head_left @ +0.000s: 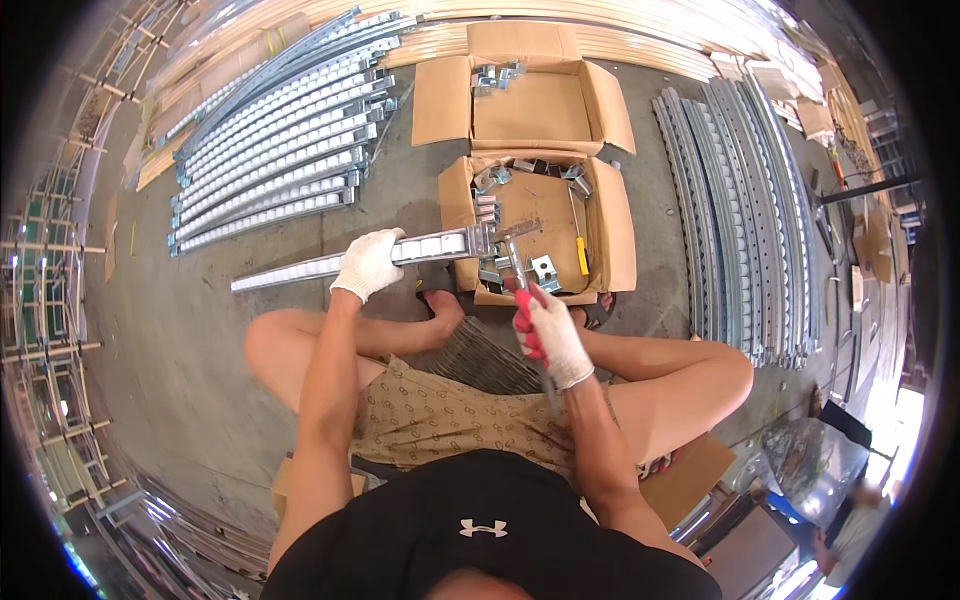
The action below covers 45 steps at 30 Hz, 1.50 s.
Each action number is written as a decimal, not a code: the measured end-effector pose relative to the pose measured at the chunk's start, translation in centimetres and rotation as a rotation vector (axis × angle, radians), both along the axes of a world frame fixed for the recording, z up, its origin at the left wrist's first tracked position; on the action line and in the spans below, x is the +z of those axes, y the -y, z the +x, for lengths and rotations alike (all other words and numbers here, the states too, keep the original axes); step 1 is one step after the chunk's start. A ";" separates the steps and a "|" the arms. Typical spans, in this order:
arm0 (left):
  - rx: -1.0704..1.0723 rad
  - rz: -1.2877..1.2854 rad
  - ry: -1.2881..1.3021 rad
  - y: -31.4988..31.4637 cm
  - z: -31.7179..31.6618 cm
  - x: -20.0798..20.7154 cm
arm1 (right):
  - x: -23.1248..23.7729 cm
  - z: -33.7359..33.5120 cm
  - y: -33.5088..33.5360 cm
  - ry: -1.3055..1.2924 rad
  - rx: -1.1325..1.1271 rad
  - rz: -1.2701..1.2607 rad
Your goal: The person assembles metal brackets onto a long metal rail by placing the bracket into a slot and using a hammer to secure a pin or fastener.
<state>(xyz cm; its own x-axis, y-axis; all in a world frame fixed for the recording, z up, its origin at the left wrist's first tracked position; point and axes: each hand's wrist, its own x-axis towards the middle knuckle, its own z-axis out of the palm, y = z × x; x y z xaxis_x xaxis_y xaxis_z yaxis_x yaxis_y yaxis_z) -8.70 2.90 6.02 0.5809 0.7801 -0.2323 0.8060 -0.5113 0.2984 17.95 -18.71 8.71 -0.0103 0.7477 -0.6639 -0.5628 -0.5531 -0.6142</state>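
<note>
Rail (430, 246): we are holding it slantwise before us, its right end over the left edge of the near box (615, 225); whether that edge is bearing it, we cannot tell.
Left hand (368, 264): we are gripping the rail around its middle, in a pale glove; a loose hold could be letting the rail twist or jump under a blow.
Right hand (552, 335): we are clasping the hammer (517, 265) by its handle; a slipping glove could be sending the tool sideways.
Hammer head (520, 230): we are holding it just beside the rail's end clip (481, 240), contact unclear; an off-centre hit could be bending that clip.
Left foot (442, 308): we are resting it by the box's near left corner; a dropped rail could be landing on it.
Loose brackets (543, 268): we are working above them; a part knocked free could be getting lost among them.
Screwdriver (582, 255): we are leaving it along the box's right edge, where a wide stroke could be catching it.
</note>
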 end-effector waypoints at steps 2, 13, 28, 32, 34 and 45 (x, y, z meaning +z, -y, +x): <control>0.004 -0.017 0.028 0.4 -0.7 -0.3 | -0.9 0.8 -0.8 0.117 -0.053 -0.122; 0.418 0.702 0.400 -6.6 -2.9 23.1 | -13.8 3.9 -7.7 1.749 0.212 0.045; 0.742 0.295 1.673 -16.5 -22.9 23.1 | -7.3 2.6 -13.3 0.155 0.131 -0.071; 1.257 -0.160 1.871 -16.2 -15.1 -5.1 | -3.8 4.0 -10.2 0.569 0.179 -0.063; 1.314 -0.419 2.010 -14.4 -10.2 -15.3 | -9.2 8.7 -8.3 0.677 0.125 -0.089; 1.152 -0.393 1.818 -30.5 -17.5 -5.5 | -1.3 -0.3 -36.9 0.098 0.079 0.215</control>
<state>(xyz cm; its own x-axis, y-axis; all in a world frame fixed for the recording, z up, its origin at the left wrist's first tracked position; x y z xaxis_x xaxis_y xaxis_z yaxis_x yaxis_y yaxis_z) -26.19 33.39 0.53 -0.2654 0.9118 -0.3135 -0.5729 0.1124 0.8119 17.66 18.16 7.45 -0.0179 0.8712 -0.4906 -0.4551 -0.4440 -0.7719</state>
